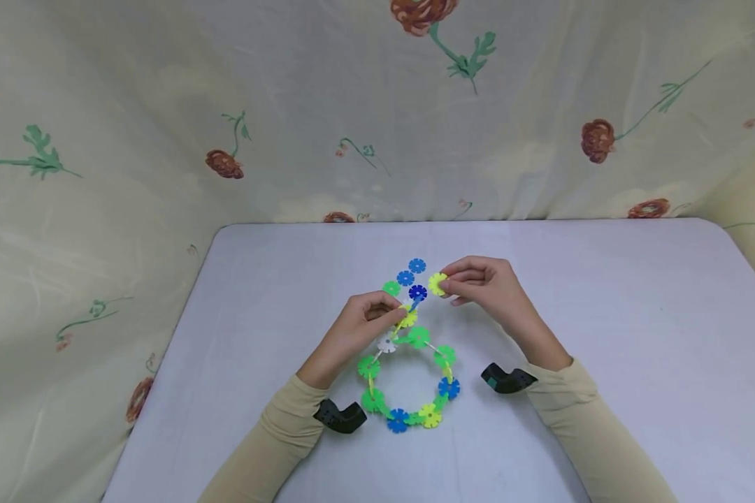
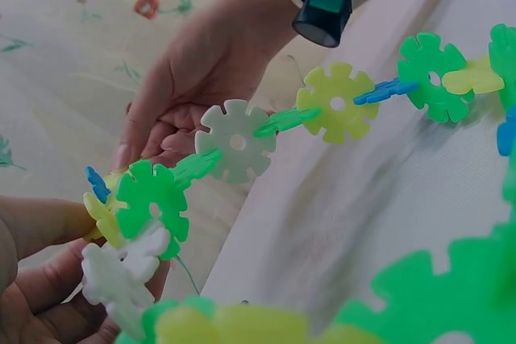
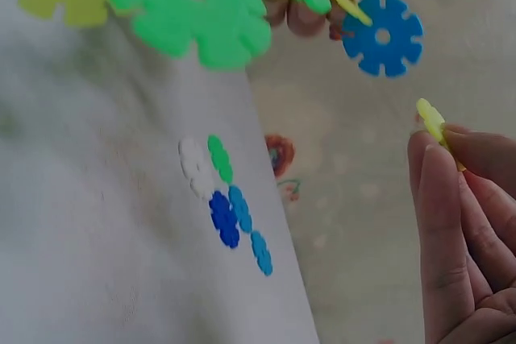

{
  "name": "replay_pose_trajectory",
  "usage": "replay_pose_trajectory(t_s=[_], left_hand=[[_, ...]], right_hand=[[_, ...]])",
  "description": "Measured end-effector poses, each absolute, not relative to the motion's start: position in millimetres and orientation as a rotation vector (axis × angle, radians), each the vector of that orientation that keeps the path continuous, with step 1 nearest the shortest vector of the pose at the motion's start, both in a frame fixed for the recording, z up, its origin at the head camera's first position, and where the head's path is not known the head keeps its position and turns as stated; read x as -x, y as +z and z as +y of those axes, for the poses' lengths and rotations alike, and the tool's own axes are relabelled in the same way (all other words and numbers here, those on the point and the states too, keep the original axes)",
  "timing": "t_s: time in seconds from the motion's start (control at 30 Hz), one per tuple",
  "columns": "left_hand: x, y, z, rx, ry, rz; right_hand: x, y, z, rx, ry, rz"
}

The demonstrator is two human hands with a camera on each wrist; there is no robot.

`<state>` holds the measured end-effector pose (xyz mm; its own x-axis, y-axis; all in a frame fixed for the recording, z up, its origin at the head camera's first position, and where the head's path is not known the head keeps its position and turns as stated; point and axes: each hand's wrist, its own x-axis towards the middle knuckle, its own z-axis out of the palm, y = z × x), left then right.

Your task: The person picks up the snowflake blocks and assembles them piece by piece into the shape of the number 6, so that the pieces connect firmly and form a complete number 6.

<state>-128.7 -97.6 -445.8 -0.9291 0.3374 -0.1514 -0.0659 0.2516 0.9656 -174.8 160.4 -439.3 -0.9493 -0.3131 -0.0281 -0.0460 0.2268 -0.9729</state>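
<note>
In the head view a ring-shaped chain of notched plastic discs, green (image 1: 419,337), blue (image 1: 398,420), yellow and white, hangs from my left hand (image 1: 365,325). That hand pinches a yellow disc (image 1: 409,318) of the chain between thumb and fingertips. A blue disc (image 3: 401,44) juts out beyond it at the chain's end, seen face-on in the right wrist view. My right hand (image 1: 491,290) pinches a loose yellow disc (image 1: 437,283), edge-on in the right wrist view. A small gap separates this disc from the blue one.
On the white table (image 1: 604,314) lie several loose discs beyond my hands: light blue (image 1: 417,265), green (image 1: 391,288), dark blue (image 3: 224,219) and white (image 3: 192,165). A flowered cloth (image 1: 509,154) hangs behind the table. Black cameras (image 1: 508,379) sit at both wrists.
</note>
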Motion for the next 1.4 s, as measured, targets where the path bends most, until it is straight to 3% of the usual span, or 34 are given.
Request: replay_pose_trajectory(t_s=[0.7,1.4], left_hand=[[125,-440,-96,-0.299,1.669,2.252],[124,-438,-95,-0.305,1.69,2.349]], right_hand=[[164,-431,148,0.503,-1.771,2.363],[162,-436,143,0.504,-1.878,2.289]])
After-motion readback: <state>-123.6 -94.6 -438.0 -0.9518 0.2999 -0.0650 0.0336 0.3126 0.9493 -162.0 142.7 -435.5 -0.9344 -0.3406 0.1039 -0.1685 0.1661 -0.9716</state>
